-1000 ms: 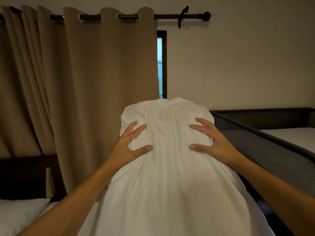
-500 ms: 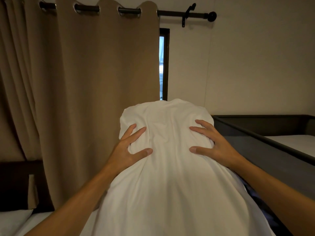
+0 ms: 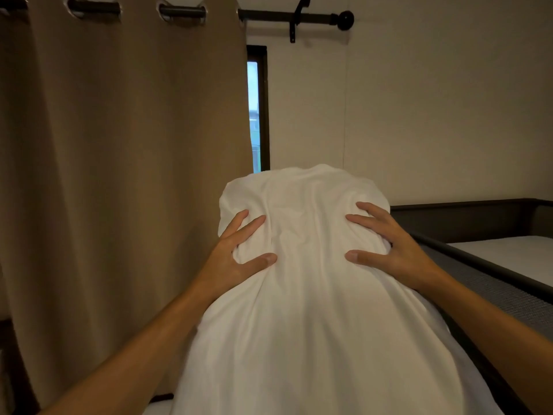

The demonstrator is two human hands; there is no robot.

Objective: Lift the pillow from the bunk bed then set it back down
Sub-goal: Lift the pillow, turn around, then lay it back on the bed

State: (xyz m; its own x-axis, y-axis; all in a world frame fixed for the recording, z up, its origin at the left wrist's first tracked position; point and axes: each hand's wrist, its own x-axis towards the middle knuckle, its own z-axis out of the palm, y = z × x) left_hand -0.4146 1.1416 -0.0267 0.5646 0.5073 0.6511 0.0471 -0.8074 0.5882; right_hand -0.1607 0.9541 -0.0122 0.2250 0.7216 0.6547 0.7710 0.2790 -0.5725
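A white pillow [image 3: 314,295] fills the lower centre of the frame, held up off the bed with its far end raised toward the middle of the picture. 2 bare hands grasp it near that far end: the left hand [image 3: 230,259] presses into its left side with fingers spread and thumb dug into the fabric, and the right hand [image 3: 392,250] does the same on its right side, creasing the cover between them. A brown curtain [image 3: 119,175] hangs across the left half, with a narrow strip of window [image 3: 253,115] beside it. At the right edge, the dark rail of the bunk bed [image 3: 484,265] borders a pale mattress [image 3: 514,256].
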